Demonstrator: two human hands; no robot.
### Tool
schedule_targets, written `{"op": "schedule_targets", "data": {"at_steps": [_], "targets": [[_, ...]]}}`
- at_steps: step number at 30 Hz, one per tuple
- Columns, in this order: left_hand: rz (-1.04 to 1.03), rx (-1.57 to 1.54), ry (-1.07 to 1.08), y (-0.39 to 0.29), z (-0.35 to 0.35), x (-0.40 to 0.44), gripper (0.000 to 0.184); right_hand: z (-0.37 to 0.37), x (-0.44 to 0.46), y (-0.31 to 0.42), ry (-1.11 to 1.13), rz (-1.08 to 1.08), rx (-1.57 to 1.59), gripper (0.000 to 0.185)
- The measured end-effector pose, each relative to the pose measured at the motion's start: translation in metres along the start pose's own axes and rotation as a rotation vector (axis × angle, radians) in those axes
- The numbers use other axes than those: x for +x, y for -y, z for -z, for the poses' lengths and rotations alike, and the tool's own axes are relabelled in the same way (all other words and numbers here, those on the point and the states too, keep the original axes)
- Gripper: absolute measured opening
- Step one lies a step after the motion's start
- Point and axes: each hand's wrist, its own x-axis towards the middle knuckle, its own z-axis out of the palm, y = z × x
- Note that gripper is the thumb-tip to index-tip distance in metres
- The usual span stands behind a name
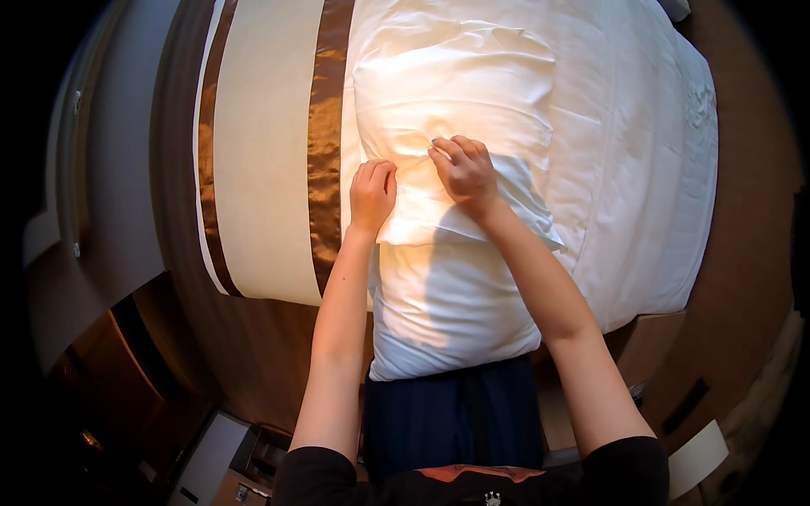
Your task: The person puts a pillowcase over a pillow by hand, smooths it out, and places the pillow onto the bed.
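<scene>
A white pillow point(451, 308) reaches over the near edge of the bed, its upper part inside a loose white pillowcase point(456, 84) that lies on the bed. My left hand point(373, 196) is closed on the left edge of the pillowcase, with its fingers curled under and partly hidden. Near the middle of the cloth, my right hand point(466, 173) has its fingers bent together on the fabric, in a pinch. The pillow's lower end is bare of the case and rests close to my body.
The bed point(633, 169) has white bedding and, to the left, a cream runner point(266, 143) with shiny brown bands. Wooden floor point(747, 253) shows at the right. A pale panel point(699, 455) stands at the lower right.
</scene>
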Motion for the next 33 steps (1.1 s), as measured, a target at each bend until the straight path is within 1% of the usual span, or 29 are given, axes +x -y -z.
{"op": "schedule_targets", "data": {"at_steps": [1, 3, 4, 6, 8, 11, 14, 17, 21, 24, 25, 26, 29, 32, 33], "targets": [[0.029, -0.017, 0.029, 0.001, 0.002, -0.001, 0.019, 0.0, 0.002, 0.002, 0.0, -0.019, 0.003, 0.016], [-0.019, -0.099, -0.038, -0.009, 0.008, 0.003, 0.028, 0.003, 0.006, 0.006, -0.002, -0.057, 0.008, 0.014], [-0.042, -0.139, -0.072, -0.014, 0.01, 0.005, 0.033, 0.006, 0.01, 0.01, 0.013, -0.075, 0.068, 0.014], [-0.058, -0.056, -0.035, -0.014, 0.008, 0.004, 0.042, 0.011, 0.014, 0.02, 0.05, -0.111, 0.192, 0.014], [-0.057, 0.027, -0.034, -0.008, 0.002, 0.003, 0.049, 0.008, 0.01, 0.025, 0.092, -0.211, 0.289, 0.014], [-0.028, 0.006, -0.095, 0.006, -0.004, 0.007, 0.042, 0.01, 0.009, 0.03, 0.153, -0.314, 0.359, 0.015], [-0.119, 0.012, -0.043, 0.018, -0.004, 0.008, 0.034, 0.016, 0.006, 0.038, 0.261, -0.349, 0.4, 0.017], [-0.154, -0.044, -0.071, 0.027, 0.002, 0.007, 0.024, 0.024, 0.006, 0.041, 0.401, -0.381, 0.397, 0.019], [-0.002, -0.159, -0.054, 0.048, 0.002, -0.008, 0.011, 0.026, 0.008, 0.042, 0.506, -0.356, 0.381, 0.015], [0.089, -0.181, -0.04, 0.048, -0.004, -0.013, 0.003, 0.026, 0.012, 0.045, 0.647, -0.422, 0.309, 0.017], [0.102, -0.182, -0.033, 0.049, -0.008, -0.015, 0.002, 0.025, 0.011, 0.046, 0.638, -0.424, 0.306, 0.016], [0.113, -0.184, -0.027, 0.051, -0.011, -0.017, 0.004, 0.024, 0.009, 0.045, 0.628, -0.424, 0.302, 0.015], [0.221, -0.213, 0.101, 0.05, -0.008, -0.027, 0.017, 0.023, 0.001, 0.041, 0.594, -0.418, 0.322, 0.011], [0.552, -0.327, 0.342, 0.048, 0.002, -0.037, 0.029, 0.021, -0.008, 0.036, 0.52, -0.397, 0.385, 0.01], [0.592, -0.402, 0.363, 0.052, 0.001, -0.039, 0.032, 0.023, -0.008, 0.034, 0.487, -0.393, 0.41, 0.011]]}}
